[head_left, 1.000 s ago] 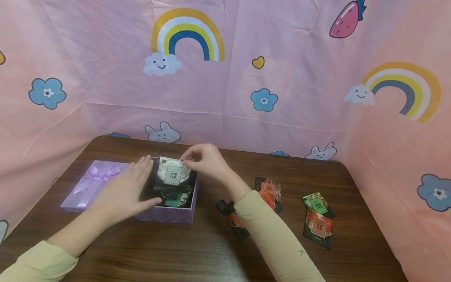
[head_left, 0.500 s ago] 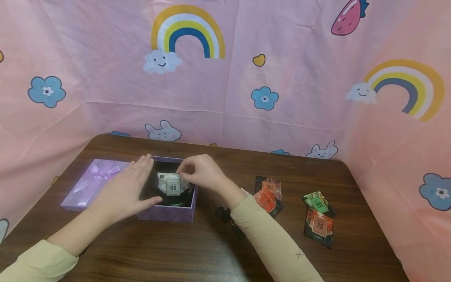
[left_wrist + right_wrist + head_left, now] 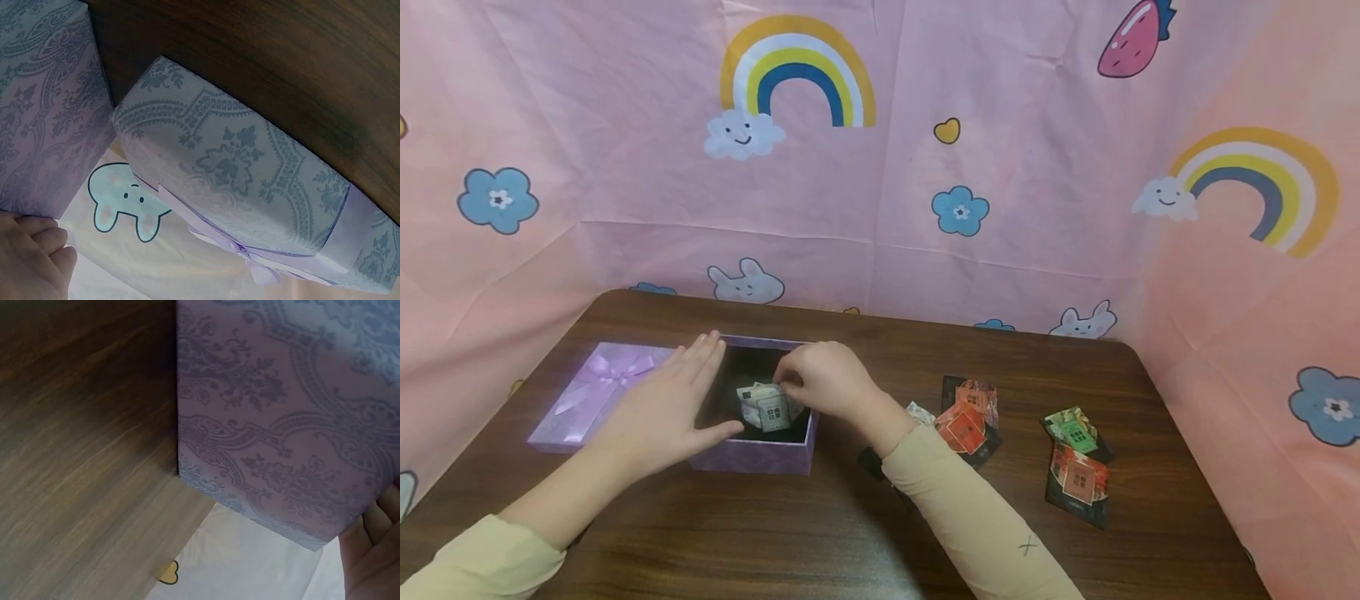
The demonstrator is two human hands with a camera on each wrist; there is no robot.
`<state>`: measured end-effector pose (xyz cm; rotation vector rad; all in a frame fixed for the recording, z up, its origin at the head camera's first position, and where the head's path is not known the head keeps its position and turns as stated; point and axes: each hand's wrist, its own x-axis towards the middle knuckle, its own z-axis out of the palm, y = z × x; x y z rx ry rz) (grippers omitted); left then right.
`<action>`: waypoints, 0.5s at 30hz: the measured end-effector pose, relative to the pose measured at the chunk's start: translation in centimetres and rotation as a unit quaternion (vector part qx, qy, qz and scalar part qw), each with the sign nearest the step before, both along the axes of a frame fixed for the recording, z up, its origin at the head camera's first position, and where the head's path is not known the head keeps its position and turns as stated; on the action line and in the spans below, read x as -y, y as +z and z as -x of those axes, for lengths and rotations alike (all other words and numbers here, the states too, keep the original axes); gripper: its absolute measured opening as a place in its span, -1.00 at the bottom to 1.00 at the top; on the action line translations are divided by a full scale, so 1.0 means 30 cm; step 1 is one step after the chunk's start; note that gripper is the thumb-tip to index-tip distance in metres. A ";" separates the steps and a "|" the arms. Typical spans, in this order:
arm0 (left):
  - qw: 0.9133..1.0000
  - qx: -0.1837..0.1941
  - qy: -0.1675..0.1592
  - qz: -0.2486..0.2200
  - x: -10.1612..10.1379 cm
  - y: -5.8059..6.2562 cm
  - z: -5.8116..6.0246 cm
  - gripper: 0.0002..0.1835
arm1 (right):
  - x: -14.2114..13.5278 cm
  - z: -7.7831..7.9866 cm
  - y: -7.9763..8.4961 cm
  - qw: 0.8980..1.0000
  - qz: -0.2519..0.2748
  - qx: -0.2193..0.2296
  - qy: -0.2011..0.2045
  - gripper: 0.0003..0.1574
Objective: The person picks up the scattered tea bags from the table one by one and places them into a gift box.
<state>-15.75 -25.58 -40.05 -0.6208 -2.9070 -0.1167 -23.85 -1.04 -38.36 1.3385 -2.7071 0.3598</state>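
Observation:
A purple patterned gift box [image 3: 752, 457] stands uncovered left of the table's middle. My left hand [image 3: 673, 408] lies along its left side, fingers straight and thumb spread over the front rim. With bent fingers, my right hand [image 3: 829, 379] reaches over the right rim and pinches a white-and-black tea sachet [image 3: 764, 410] by its upper right corner, down inside the box. In the left wrist view, fingertips [image 3: 47, 240] touch the edge of the box wall [image 3: 50, 112]. The right wrist view has the right hand [image 3: 375, 544] at the rim, its fingertips hidden behind the wall.
The lilac lid [image 3: 580, 400] with a ribbon bow lies left of the box, partly behind the left hand. Right of the right forearm lie orange sachets [image 3: 964, 429], a green sachet [image 3: 1075, 432] and a red sachet [image 3: 1080, 479]. A patterned cloth [image 3: 880, 192] encloses the table.
My right hand has lowered the white sachet from above the box's back part down into it, toward the front. My left hand has stayed at the box's left side.

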 end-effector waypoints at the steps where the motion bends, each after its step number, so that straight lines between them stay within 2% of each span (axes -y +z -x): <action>1: 1.000 -0.001 0.000 0.000 0.000 0.000 0.000 0.24 | 0.001 -0.002 0.001 1.000 -0.009 -0.008 -0.001 -0.86; 5: 1.000 -0.003 0.002 0.001 -0.002 0.003 -0.001 0.23 | 0.003 -0.002 0.002 0.999 -0.030 -0.021 -0.004 -0.85; 9: 1.000 -0.001 0.004 0.004 -0.005 0.006 -0.002 0.23 | 0.003 0.001 0.005 0.999 -0.037 -0.013 -0.005 -0.83; 15: 1.000 0.005 0.008 0.010 -0.005 0.007 -0.008 0.23 | -0.017 0.002 0.008 1.000 0.002 0.019 0.012 -0.80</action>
